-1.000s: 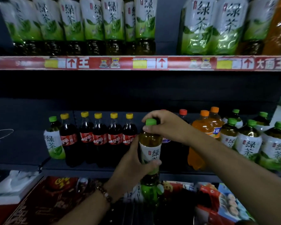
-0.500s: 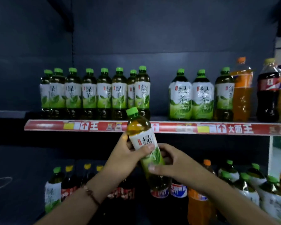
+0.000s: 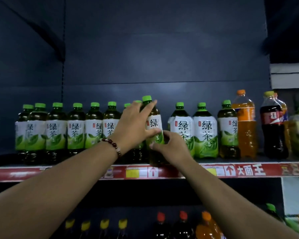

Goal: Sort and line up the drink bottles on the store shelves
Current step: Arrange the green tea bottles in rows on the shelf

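Both hands are gripping the green tea bottle [image 3: 154, 128], your left hand [image 3: 135, 125] high, right hand [image 3: 169, 149] low, at the shelf [image 3: 179, 171] lip. Pushing unevenly risks toppling the row [image 3: 66, 131] on its left.

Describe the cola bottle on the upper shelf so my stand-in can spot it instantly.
Find the upper shelf with the red price strip. Pass the row of green tea bottles and go toward its right end. The cola bottle stands just right of the orange soda: nearly black liquid, red label, yellowish cap, unlike the green-capped teas.
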Demonstrator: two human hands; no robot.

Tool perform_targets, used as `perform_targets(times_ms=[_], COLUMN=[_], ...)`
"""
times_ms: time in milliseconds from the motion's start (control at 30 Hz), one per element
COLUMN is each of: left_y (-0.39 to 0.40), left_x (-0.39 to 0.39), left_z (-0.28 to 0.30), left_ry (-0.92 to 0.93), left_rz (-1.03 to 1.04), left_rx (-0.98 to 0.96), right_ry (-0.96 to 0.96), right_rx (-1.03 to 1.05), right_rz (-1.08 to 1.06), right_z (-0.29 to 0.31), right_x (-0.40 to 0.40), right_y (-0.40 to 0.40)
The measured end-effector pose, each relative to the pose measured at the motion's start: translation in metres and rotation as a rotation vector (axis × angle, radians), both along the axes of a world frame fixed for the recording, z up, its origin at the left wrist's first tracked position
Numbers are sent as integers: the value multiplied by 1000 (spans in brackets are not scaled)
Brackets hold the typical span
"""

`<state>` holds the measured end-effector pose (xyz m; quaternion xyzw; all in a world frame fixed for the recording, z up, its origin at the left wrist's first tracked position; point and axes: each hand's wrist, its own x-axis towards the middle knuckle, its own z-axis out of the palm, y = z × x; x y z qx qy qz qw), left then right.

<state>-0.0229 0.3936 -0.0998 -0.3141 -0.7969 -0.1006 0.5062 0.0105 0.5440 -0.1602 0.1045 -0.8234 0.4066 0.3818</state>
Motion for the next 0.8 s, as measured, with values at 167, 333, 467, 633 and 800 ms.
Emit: perform_targets(times_ms=[167, 333, 467, 633, 800], left_y=[17, 28, 32, 32, 60], left_x=[-31, -41, -39, -22, -2], left_z=[0, -3, -7, -24, -41], left_ry=[1, -3, 16, 118, 182], left_rz=[152, 213, 249, 217, 88], left_rx=[-144, -132, -122, -135, -155], right_ry=[20, -1, -52, -122, -151], right_rx=[-16, 54, 144, 355, 709], right_rz=[-125, -212, -191, -217, -444], right_z=[-14, -19, -18, -5, 15], right_x=[-33, -46, -38, 4, 64], right_y=[-1, 1, 6, 23, 64])
